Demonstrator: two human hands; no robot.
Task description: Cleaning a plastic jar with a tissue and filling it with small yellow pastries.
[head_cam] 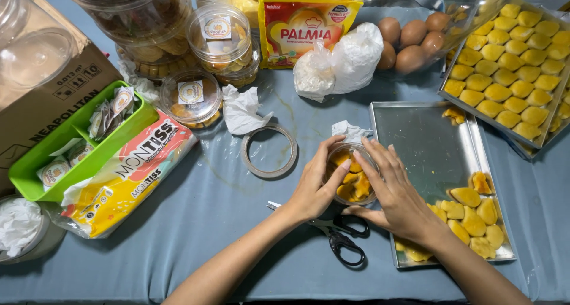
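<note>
Jar (350, 174), small clear plastic tub of yellow cookies, sits on blue cloth between both hands; looks light, slick, thin-walled, best held by sides. Left hand (314, 189) and right hand (395, 192) cup it, fingers curled on rim. Metal tray (415, 139) just right of right hand; scissors (338, 231) below wrists; tape ring (269, 151) beyond left hand.

Yellow cookies (350, 183), green tray (35, 168), blue-grey cloth (225, 234)
</note>
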